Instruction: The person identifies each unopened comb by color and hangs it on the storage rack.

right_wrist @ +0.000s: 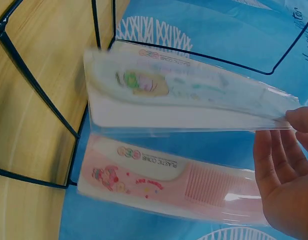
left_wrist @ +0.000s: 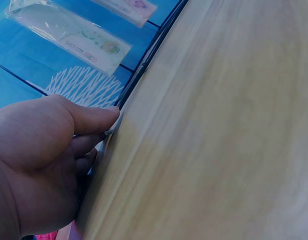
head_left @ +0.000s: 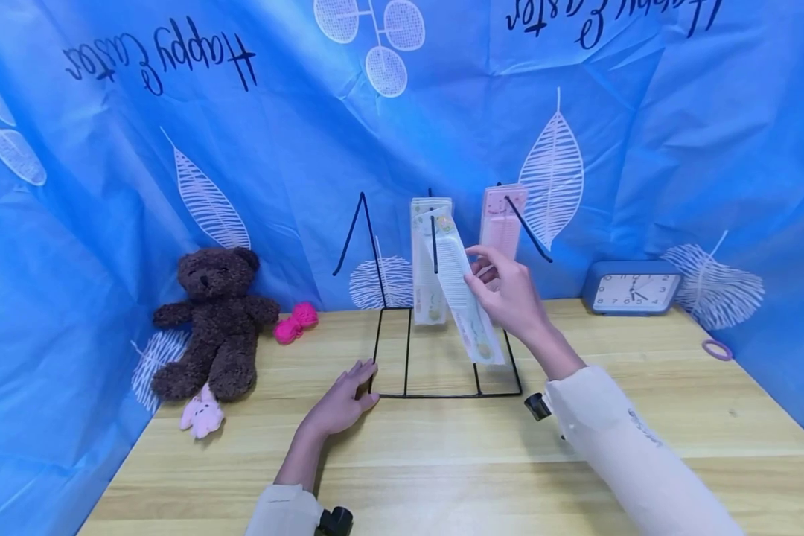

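A black wire display rack stands on the table. My right hand pinches the edge of a clear-packaged white comb between thumb and fingers. This comb slants down to the right, its top at the middle hook. Behind it, another packaged white comb hangs straight. Pink packaged combs hang at the right hook; one pink comb shows its printed card in the right wrist view. My left hand holds the rack's front left base corner, thumb on the wire; its fingertips are partly hidden.
On the left sit a brown teddy bear, a small pink plush and a bright pink bow-shaped item. A blue clock stands at the back right, near a purple ring. Blue printed cloth hangs behind.
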The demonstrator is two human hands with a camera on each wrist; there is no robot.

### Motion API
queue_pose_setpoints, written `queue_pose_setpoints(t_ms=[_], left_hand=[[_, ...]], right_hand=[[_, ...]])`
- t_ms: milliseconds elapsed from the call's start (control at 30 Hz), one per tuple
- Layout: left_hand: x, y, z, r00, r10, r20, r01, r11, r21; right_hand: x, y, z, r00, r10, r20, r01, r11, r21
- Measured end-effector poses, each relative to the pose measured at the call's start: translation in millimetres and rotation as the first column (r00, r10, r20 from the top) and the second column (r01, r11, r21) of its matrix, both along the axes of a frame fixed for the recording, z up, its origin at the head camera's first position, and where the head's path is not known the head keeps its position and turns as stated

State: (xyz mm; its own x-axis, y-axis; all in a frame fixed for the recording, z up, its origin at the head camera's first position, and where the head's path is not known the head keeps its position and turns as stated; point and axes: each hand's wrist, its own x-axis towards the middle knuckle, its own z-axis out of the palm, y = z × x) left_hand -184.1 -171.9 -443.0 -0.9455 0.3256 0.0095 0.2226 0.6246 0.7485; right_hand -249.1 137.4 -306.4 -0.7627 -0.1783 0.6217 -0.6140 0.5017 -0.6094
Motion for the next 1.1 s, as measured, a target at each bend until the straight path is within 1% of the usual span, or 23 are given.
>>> queue_pose_setpoints(t_ms=[233,300,367,433,567,733,833,933,1000,1100], left_hand=[[0.9,-0.4,-0.4,1.0,-0.003,0.009,0.003,1.0,0.002],[1.6,-0.5,-0.4,1.0,-0.004,0.011,0.004,1.0,0.005],[2.2,-0.5,-0.2,1.0,-0.002,0.013,0.002,1.0,0.006],[2.6,-0.4,0.7,1.0,0.0,0.015,0.0,1.0,0.008],[1.4,-0.2,1.1,1.0,-0.008,0.007,0.008,1.0,0.0],[-1.6,1.4,0.9,1.0,-0.022,-0.017,0.022,1.0,-0.009],[-2.1,1.9,1.9,1.0,-0.019,-0.025,0.019,1.0,-0.009],[-1.0,1.4,2.4,1.0,-0.016,-0.019,0.016,1.0,-0.011],[-0.2,0.6,1.8,1.0,-0.015,-0.013,0.015,1.0,-0.011],[0.8,-1.0,0.7,1.0,-0.011,-0.006,0.011,1.0,-0.004]], right_hand=[[-9.0,-3,-7.9,1.0,0.003,0.029,-0.003,1.0,-0.018],[-11.5,-3,-9.6,0.999,0.009,0.049,-0.007,1.0,-0.027],[-13.5,-4,-10.0,0.996,0.023,0.089,-0.019,0.998,-0.052],[-15.8,-5,-10.7,0.989,0.048,0.143,-0.036,0.995,-0.09],[-19.3,-5,-12.0,0.965,0.09,0.246,-0.05,0.985,-0.166],[-23.4,-1,-16.2,0.945,0.104,0.31,-0.035,0.975,-0.218],[-22.8,3,-20.0,0.935,0.1,0.341,-0.023,0.975,-0.223],[-18.1,8,-23.2,0.927,0.095,0.363,-0.017,0.977,-0.213],[-14.5,11,-24.9,0.927,0.096,0.363,-0.021,0.978,-0.206],[-10.3,16,-27.3,0.937,0.095,0.336,-0.03,0.981,-0.193]])
